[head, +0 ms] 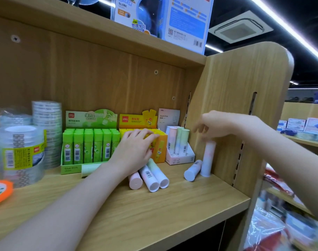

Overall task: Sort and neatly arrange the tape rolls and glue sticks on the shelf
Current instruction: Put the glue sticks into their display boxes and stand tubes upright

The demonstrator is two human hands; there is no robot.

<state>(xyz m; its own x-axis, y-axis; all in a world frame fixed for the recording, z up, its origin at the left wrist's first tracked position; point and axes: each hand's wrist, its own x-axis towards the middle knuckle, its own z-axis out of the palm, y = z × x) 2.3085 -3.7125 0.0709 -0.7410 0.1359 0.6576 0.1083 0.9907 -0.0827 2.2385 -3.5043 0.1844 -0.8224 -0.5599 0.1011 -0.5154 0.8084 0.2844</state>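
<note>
right hand [214, 124] fingers down, blurred, grasp unclear | upright stick [208, 158] just below fingertips, long axis vertical | lying stick [193, 170] beside its base | left hand [134, 149] flat on yellow box [160, 147], farther off

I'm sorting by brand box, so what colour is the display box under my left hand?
Yellow-orange cardboard display box, red logo on its header; head view shows it.

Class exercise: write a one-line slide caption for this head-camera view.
Left hand rests on the yellow glue-stick box while the right hand hovers over an upright pastel glue stick on the shelf.
</note>
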